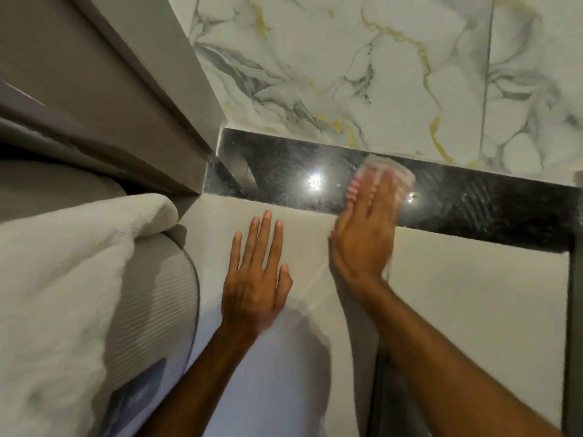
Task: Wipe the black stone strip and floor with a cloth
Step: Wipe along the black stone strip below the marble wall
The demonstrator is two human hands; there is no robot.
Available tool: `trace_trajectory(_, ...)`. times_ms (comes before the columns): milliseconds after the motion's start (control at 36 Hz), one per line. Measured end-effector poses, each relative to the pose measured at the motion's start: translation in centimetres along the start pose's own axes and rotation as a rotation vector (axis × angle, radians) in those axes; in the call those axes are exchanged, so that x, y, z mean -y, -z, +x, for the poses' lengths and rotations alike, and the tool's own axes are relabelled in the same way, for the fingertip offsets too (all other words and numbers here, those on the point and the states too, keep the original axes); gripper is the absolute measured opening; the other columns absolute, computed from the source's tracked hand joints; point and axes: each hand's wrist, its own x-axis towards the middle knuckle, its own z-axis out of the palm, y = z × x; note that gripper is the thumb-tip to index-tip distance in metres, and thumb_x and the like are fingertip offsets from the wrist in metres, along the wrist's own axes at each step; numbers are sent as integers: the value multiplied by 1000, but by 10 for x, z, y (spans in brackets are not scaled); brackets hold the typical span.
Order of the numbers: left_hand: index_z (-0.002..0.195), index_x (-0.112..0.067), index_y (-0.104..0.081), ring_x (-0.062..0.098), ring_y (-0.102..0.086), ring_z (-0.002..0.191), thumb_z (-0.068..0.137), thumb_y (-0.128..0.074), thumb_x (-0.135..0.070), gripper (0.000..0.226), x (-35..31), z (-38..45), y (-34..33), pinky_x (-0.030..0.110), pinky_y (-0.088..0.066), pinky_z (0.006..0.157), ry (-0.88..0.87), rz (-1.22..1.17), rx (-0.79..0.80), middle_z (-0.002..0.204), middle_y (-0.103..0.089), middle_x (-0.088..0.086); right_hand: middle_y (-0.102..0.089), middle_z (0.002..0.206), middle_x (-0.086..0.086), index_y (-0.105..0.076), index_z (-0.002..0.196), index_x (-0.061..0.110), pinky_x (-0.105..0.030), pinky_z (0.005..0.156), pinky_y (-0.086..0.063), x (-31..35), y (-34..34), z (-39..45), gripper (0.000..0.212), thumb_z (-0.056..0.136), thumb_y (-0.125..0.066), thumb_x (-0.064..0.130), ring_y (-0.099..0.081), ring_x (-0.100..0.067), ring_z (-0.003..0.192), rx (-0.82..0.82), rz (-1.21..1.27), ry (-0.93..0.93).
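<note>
A glossy black stone strip [284, 171] runs from the door frame at the left to the right edge, between the beige floor [457, 294] and the marble tiles. My right hand [362, 234] lies flat over a pink and white cloth [383, 175] on the strip; both are blurred by motion. Only the cloth's far edge and left side show past my fingers. My left hand [255, 279] rests palm down on the beige floor just below the strip, fingers spread, holding nothing.
White marble tiles with grey and gold veins [362, 64] lie beyond the strip. A grey door frame [142, 99] stands at the left. A white fluffy blanket [63, 272] and a ribbed grey cushion [154, 304] sit at the lower left. A dark strip [574, 326] borders the floor's right edge.
</note>
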Motion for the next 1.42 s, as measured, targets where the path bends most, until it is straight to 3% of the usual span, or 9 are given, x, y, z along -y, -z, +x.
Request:
trace_trajectory(167, 164, 2, -42, 43, -36, 161, 117, -30, -32, 59, -9, 14, -4, 64, -41, 126, 30, 24, -18, 172, -38, 25, -5, 185, -5, -10, 175, 18, -43, 141, -5, 11, -15, 13, 69, 115, -41, 32, -4, -25, 173, 174, -52, 493)
trace_trajectory(306, 169, -1, -31, 41, -25, 166, 113, -29, -33, 64, -10, 19, 1, 63, -37, 129, 24, 73, 59, 178, -25, 22, -5, 186, 1, -6, 176, 24, -45, 137, -31, -57, 20, -26, 71, 114, -39, 35, -12, -22, 172, 134, -77, 350)
trace_trajectory(444, 173, -5, -20, 38, -14, 170, 111, -31, -32, 68, -9, 21, -5, 59, -25, 136, 13, 79, 67, 182, -15, 19, 0, 184, -15, -3, 175, 8, -49, 142, -14, -23, 16, 49, 68, 116, -25, 36, -2, -31, 173, 87, -123, 175)
trace_trajectory(667, 173, -3, -17, 38, -10, 170, 109, -35, -28, 71, -13, 23, 3, 59, -16, 138, 1, 106, 122, 183, -10, 21, -9, 185, -8, -14, 175, 16, -39, 140, 0, -19, 11, 11, 65, 117, -39, 30, -6, -27, 173, 172, -39, 470)
trace_trajectory(778, 175, -12, -6, 32, 1, 172, 108, -34, -31, 75, -28, 36, 6, 50, -3, 140, -79, 53, 149, 185, 0, 14, -19, 183, -9, -22, 174, 15, -44, 139, -21, -76, 43, -26, 65, 114, -48, 20, -17, -30, 171, 167, -38, 309)
trace_trajectory(917, 176, -21, -2, 26, 7, 172, 113, -22, -49, 72, -60, 40, -2, 48, 4, 140, -156, 29, 177, 186, 5, 8, 1, 184, -13, -5, 175, 10, -43, 141, -13, -82, 61, 18, 73, 115, -45, 18, -2, -34, 172, 171, -18, -36)
trace_trajectory(1028, 176, -22, -8, 26, 1, 172, 113, -30, -50, 73, -59, 40, -12, 47, 6, 139, -164, 59, 122, 186, -2, 8, 7, 184, -14, 2, 174, 8, -41, 143, -2, -56, 46, 46, 71, 117, -37, 25, 4, -30, 173, 176, -30, 40)
trace_trajectory(1139, 176, -19, -12, 28, -3, 172, 113, -28, -49, 72, -55, 41, -15, 50, 0, 140, -168, 22, 109, 185, -7, 8, -11, 184, -6, -12, 175, 16, -46, 140, -22, -76, 43, -11, 73, 113, -51, 23, -12, -27, 172, 124, 16, 194)
trace_trajectory(1417, 176, -18, -13, 28, 1, 172, 113, -21, -56, 74, -58, 38, -21, 49, 1, 140, -153, 21, 114, 185, -4, 10, -6, 185, -11, -6, 175, 8, -47, 140, -20, -118, 54, 25, 69, 117, -37, 27, -7, -31, 172, -55, -44, -284)
